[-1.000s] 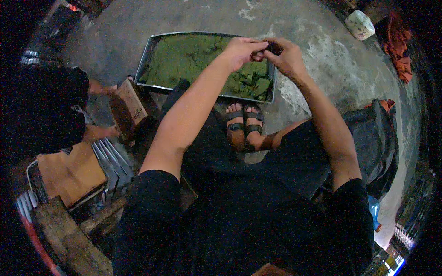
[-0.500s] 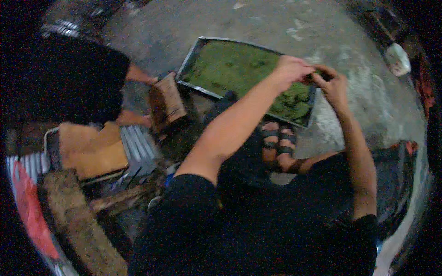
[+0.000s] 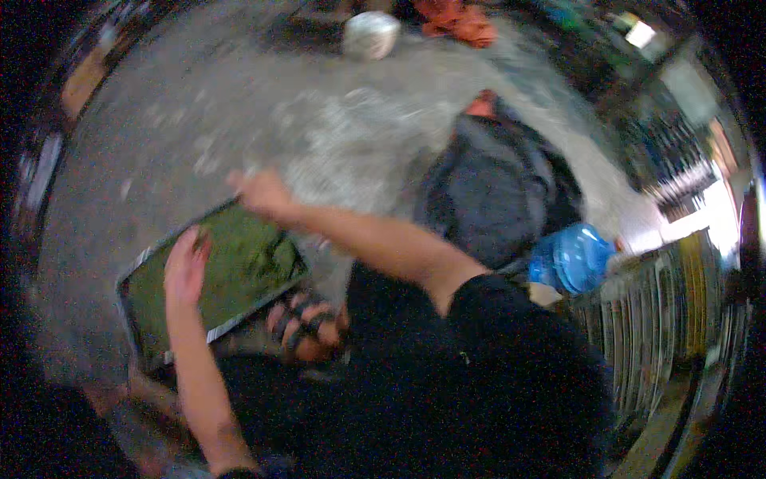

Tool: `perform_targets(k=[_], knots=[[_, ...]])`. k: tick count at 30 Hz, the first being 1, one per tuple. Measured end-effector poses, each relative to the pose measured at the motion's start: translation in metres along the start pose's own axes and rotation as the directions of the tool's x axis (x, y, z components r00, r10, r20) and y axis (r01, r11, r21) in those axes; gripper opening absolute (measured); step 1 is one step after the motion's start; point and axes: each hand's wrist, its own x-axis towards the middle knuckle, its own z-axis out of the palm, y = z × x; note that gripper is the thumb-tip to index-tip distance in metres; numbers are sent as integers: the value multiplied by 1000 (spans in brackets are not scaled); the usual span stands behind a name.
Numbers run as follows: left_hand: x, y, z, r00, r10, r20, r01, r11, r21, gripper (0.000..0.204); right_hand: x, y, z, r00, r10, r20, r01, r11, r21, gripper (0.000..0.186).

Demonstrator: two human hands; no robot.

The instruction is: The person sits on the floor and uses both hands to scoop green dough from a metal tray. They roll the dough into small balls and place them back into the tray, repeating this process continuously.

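A shallow rectangular tray [image 3: 224, 327] with a pale metal rim sits on the floor to the left. Fine green material [image 3: 239, 255] fills it, lumpier toward its right end. My left hand [image 3: 187, 267] hovers above the tray's middle; motion smears its fingers, and a small dark spot shows beside them that I cannot make out. Just past the tray's far edge is my right hand [image 3: 267, 195], also blurred, so whether it holds anything is unclear. The two hands are apart.
My sandalled foot [image 3: 307, 326] rests close to the tray's near right corner. A dark bag-like bundle [image 3: 487, 191] and a blue water jug [image 3: 570, 259] stand to the right, beside stacked upright panels [image 3: 638, 327]. Farther off lie a whitish round object [image 3: 371, 35] and orange cloth [image 3: 459, 22].
My view has swung right, so the tray now appears farther left and the jug and panels show. My hands, close together at the tray's right end before, have separated.
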Motion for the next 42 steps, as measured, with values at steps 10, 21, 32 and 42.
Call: perform_targets(k=[10, 21, 32, 42], knots=[[-10, -1, -33, 957, -80, -280, 77, 997, -23, 30, -9, -8, 11, 948, 104, 300, -264, 782, 565, 31], [-28, 20, -30, 904, 20, -428, 28, 994, 106, 52, 4, 7, 39, 999, 32, 37, -42, 938, 343, 51], [-12, 73, -69, 878, 76, -473, -81, 997, 10, 33, 5, -41, 22, 926, 219, 308, -356, 779, 517, 39], [-44, 112, -84, 824, 98, -558, -7, 986, 164, 27, 30, 2, 116, 857, 152, 493, 167, 822, -544, 42]])
